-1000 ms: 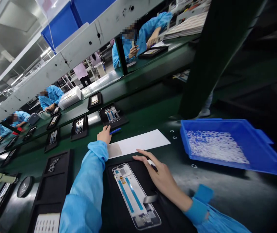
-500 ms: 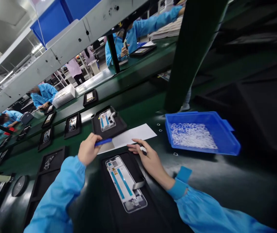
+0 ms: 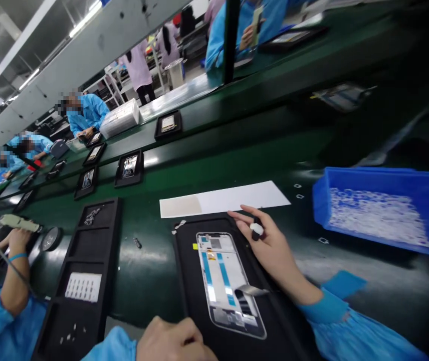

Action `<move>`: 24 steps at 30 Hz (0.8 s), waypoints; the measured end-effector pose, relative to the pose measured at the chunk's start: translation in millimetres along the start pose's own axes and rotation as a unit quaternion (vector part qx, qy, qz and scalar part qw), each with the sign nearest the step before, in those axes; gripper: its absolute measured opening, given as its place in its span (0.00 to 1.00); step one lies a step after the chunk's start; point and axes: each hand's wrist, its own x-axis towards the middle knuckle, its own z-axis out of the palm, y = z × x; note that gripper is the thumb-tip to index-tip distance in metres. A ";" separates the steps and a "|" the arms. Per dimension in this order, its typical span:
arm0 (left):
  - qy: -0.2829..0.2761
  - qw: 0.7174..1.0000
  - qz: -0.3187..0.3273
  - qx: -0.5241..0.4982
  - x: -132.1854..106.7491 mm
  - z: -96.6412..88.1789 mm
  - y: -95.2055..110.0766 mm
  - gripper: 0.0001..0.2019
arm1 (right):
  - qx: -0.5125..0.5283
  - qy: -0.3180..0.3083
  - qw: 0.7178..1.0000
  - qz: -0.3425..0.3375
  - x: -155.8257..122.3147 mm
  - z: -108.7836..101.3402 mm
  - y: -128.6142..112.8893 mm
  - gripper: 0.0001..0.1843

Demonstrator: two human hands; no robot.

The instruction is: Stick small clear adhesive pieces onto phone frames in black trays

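A black tray [image 3: 188,281] lies before me with an open phone housing [image 3: 225,281] in it. The housing has blue strips and a loose flex cable [image 3: 252,290] at its right side. My right hand [image 3: 270,245] is over the tray's upper right edge, index finger stretched out. A black tool with a white band [image 3: 256,229] is gripped between its fingers; most of it is hidden. At the bottom edge, beside the tray's lower left, my left hand [image 3: 175,341] is curled closed and partly cut off. What it holds, if anything, is hidden.
Beyond the tray lies a white paper strip [image 3: 233,199]. A blue bin [image 3: 319,200] of small white frames stands right. A compartmented black tray [image 3: 115,235] with small parts is left; a co-worker's hand [image 3: 19,240] works past it. Several trays line the bench behind.
My left hand has come back from the paper strip to the bottom edge; its blue tool no longer shows. The second tray beyond the strip is gone from there. The view has shifted left.
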 end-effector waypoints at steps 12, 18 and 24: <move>0.174 0.862 -0.457 0.136 7.7 -17.6 -118.5 0.07 | -0.081 0.034 0.995 -0.046 -7.5 4.6 -3.7 0.25; 0.095 0.852 -0.480 0.185 9.2 -6.7 -122.0 0.08 | -0.082 0.026 0.995 -0.055 -3.8 2.5 2.6 0.24; 0.063 0.863 -0.467 0.180 5.3 -12.7 -120.7 0.12 | -0.096 0.019 0.993 -0.064 -0.2 0.3 8.5 0.24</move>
